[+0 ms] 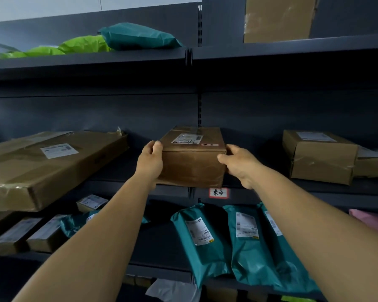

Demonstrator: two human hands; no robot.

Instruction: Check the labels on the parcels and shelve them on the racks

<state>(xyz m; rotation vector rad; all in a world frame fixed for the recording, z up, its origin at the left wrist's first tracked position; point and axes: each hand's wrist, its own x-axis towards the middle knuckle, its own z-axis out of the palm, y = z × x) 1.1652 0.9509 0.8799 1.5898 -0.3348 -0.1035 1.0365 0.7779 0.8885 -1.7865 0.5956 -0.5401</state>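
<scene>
Presently I have both hands on the box (192, 158), which sits at the front of the middle shelf (314, 189), its near bottom edge about level with the shelf lip. The left hand (151, 162) clasps its left side, thumb over the top corner; the right hand (238, 164) presses its right side, thumb on the front face. Both are grasping the box, neither released.

Risks noted:
- The box appears barely seated. If I let go before pushing it back, it could tip forward off the lip onto the teal bags (244, 240) below.
- The faces are wrapped in glossy tape, likely slick; a side squeeze alone could slip.
- The front face looks creased and soft, so hard pressure may dent it.
- Pushed askew, it could drift toward the flat carton (52, 168) at left, though the two are apart now.

Materials: the box is brown corrugated card, squat and roughly cubic, with a white label (187, 138) on top, the print too small to read. The bags are limp, crinkled plastic film. The shelf is dark painted metal, smooth, with a small red-bordered tag (218, 193) on its edge.
</scene>
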